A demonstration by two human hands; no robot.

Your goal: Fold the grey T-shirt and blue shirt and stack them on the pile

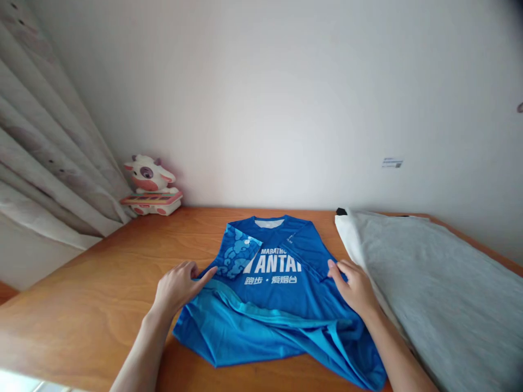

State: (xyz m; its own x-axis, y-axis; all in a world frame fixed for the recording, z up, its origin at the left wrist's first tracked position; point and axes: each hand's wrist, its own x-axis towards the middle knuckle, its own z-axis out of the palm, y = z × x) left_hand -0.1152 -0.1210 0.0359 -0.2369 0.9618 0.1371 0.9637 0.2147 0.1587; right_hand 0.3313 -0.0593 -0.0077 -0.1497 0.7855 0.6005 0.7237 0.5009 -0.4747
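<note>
My left hand [177, 284] and right hand [354, 286] lie half open, fingers pressing the blue shirt [269, 294] (gripping nothing). Bare table [102, 294] spreads toward its left edge; a grey cloth [433, 283] crowds the right.

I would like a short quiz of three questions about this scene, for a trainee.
1. True or false: both hands touch the blue shirt.
2. Which thing lies right of the shirt? A) grey cloth B) book C) cup
3. What stands in the table's far left corner?

Key:
1. True: left hand and right hand rest on its folded sides.
2. A, the grey cloth.
3. A toy cow.
</note>
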